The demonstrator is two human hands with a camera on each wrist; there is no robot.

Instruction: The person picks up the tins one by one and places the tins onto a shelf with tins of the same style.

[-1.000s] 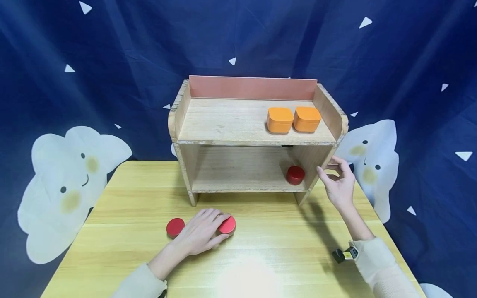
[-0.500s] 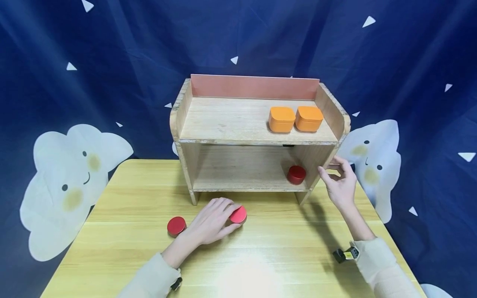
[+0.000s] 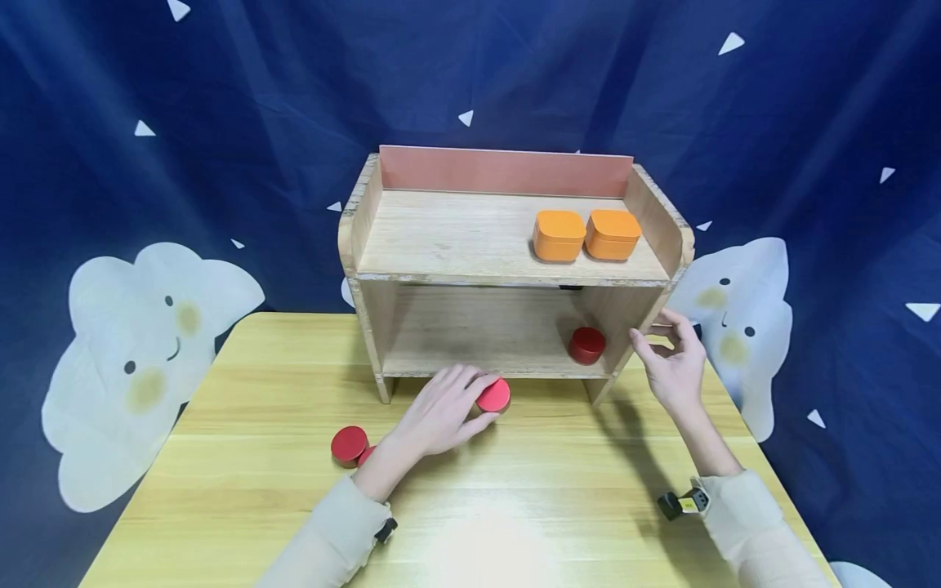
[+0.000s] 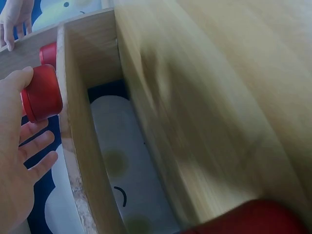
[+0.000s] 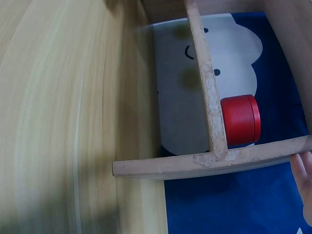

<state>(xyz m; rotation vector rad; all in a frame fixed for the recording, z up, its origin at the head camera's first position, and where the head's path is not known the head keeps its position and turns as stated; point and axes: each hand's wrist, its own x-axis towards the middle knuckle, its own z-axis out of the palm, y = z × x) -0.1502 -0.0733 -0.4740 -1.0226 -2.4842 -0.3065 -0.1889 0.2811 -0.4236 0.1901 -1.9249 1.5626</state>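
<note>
My left hand (image 3: 444, 412) pinches a round red tin (image 3: 494, 395) between thumb and forefinger, just in front of the wooden shelf's (image 3: 470, 278) lower board. In the left wrist view, this red tin (image 4: 44, 92) is close to the board's front edge, the other fingers spread below it. My right hand (image 3: 672, 367) rests its fingertips against the outer side of the shelf's right panel, holding nothing. Another red tin (image 3: 587, 345) stands at the right end of the lower board. Near my left wrist on the table are two more red tins (image 3: 349, 446), one partly hidden by the arm.
Two orange rounded-square boxes (image 3: 559, 236) stand side by side at the right of the top board. The shelf stands on a light wooden table (image 3: 279, 359). Behind it hangs a dark blue curtain (image 3: 515, 73) with white clouds and triangles.
My left hand has carried the red tin forward and to the right, closer to the shelf. A red tin by the left wrist has come partly into view. The right hand stays put.
</note>
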